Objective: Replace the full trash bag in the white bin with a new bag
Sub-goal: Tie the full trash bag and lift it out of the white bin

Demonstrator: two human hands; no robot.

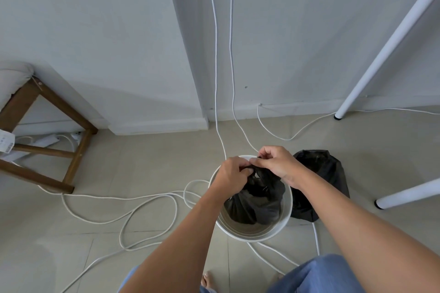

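A round white bin (252, 234) stands on the tiled floor in front of me. Above its opening hangs a black trash bag (259, 200), its lower part dangling inside the bin. My left hand (232, 175) and my right hand (277, 163) both pinch the bag's top edge, fingers close together over the far side of the rim. A second black bag (323, 173), bulky and closed, sits on the floor right behind the bin, partly hidden by my right forearm.
White cables (152, 207) loop over the floor around the bin and run up the wall. A wooden stool (78, 147) stands at the left, with a power strip (47, 139) beneath it. White table legs (385, 54) slant at the right. My knees and bare toes (207, 280) are below.
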